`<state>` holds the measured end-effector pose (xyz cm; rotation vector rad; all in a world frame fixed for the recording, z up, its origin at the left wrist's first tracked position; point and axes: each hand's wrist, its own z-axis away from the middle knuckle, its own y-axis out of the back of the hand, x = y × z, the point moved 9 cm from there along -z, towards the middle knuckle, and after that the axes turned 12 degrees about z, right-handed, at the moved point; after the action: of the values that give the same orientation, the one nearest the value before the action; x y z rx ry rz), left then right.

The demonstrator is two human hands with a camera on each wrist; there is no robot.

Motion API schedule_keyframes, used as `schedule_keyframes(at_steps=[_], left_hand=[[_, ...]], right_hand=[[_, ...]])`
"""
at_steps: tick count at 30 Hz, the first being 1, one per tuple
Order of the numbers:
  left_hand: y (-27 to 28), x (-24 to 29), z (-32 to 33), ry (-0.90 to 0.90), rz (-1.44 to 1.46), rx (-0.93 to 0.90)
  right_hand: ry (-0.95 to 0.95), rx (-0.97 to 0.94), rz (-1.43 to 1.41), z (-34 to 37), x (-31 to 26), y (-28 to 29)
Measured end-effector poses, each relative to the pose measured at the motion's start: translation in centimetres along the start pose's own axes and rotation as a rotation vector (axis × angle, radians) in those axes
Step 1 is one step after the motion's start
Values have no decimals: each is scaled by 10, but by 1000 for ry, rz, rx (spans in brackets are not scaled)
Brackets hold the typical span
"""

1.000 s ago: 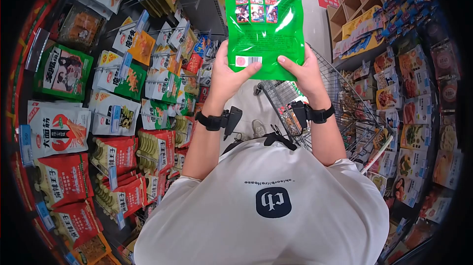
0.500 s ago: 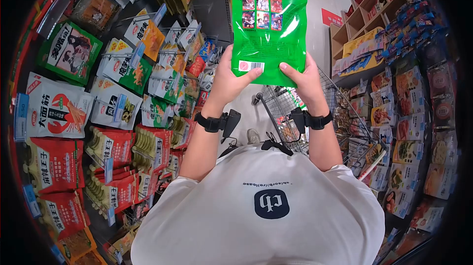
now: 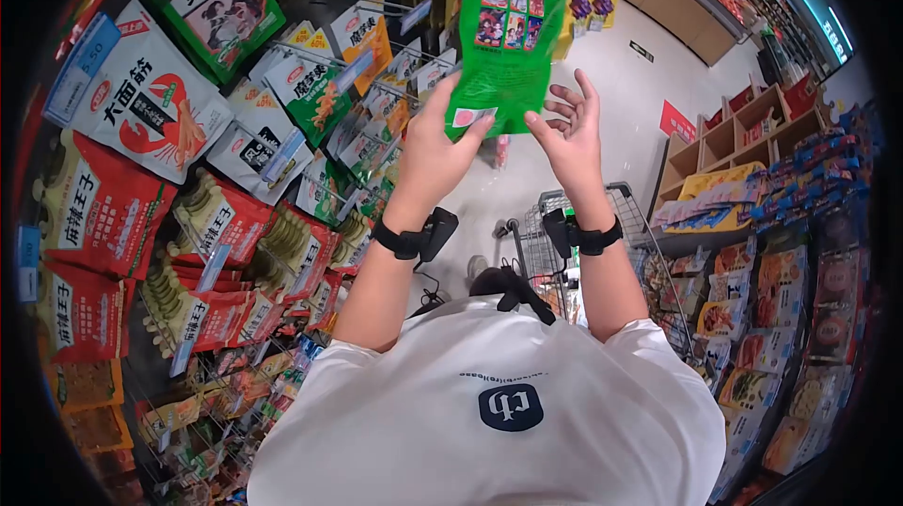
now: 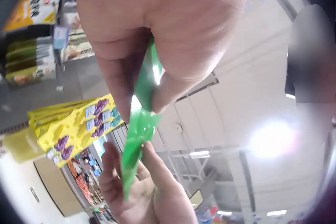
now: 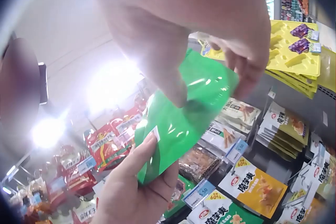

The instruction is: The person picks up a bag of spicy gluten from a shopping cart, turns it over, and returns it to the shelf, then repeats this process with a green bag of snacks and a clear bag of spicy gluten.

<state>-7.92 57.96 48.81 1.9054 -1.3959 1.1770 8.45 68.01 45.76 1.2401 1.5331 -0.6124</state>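
Note:
A green snack bag point(image 3: 508, 45) is held up in front of me, its back facing me, with small cartoon pictures, a white label and a barcode patch. My left hand point(image 3: 440, 144) pinches its lower left edge, thumb on the near face and fingers behind, as the left wrist view point(image 4: 152, 29) also shows. Beside the lower right corner is my right hand point(image 3: 572, 144), fingers spread loosely away from the bag and thumb tip at its edge. In the right wrist view, the right thumb point(image 5: 176, 85) overlaps the green face.
Hanging snack packs fill the left shelf, including a similar green bag point(image 3: 218, 12), a white pack point(image 3: 155, 97) and red packs point(image 3: 108, 205). A wire shopping cart point(image 3: 546, 233) stands beyond my right forearm. More packs point(image 3: 752, 318) line the right side, near a wooden display rack point(image 3: 720, 144).
My right hand has loosened from the bag, its fingers spreading out. The bag has turned and tilted in my left hand. The head view has swung, bringing the left shelf closer.

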Motion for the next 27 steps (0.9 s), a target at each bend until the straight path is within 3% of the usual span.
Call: schedule_keyframes(at_steps=[2, 3, 4, 6, 7, 8, 10, 12, 13, 18, 20, 23, 26, 27], left_hand=[[3, 20, -11, -183, -330, 56], [-1, 27, -15, -237, -374, 64], [-7, 26, -19, -301, -350, 9], [-20, 20, -25, -345, -591, -65], [-23, 17, -30, -367, -589, -93], [-28, 15, -35, -388, -591, -123], [-32, 14, -51, -296, -564, -132], [-28, 11, -67, -251, -506, -170], [-21, 10, -75, -221, -468, -151], [43, 21, -109, -261, -611, 261], [66, 22, -113, -221, -540, 379], [85, 10, -118, 22, -30, 323], [105, 17, -104, 125, -56, 406], [116, 20, -97, 95, -121, 478]], right_hand=[[174, -61, 148, -20, -26, -18], [205, -182, -109, -25, -42, -37], [232, -198, -118, -33, -48, -45], [215, -265, -272, -51, -53, -59], [117, -321, -202, -65, -45, -63], [119, -227, -328, -80, -45, -62], [-94, -186, -461, -110, -16, -60], [-85, -231, -526, -129, -23, -56], [-181, -328, -591, -136, -18, -59], [-19, -586, -535, -179, -16, -72], [62, -742, -419, -182, -22, -87], [15, -953, -448, -177, -33, -118], [-20, -1120, -510, -176, -41, -155], [47, -1054, -489, -184, -44, -164]])
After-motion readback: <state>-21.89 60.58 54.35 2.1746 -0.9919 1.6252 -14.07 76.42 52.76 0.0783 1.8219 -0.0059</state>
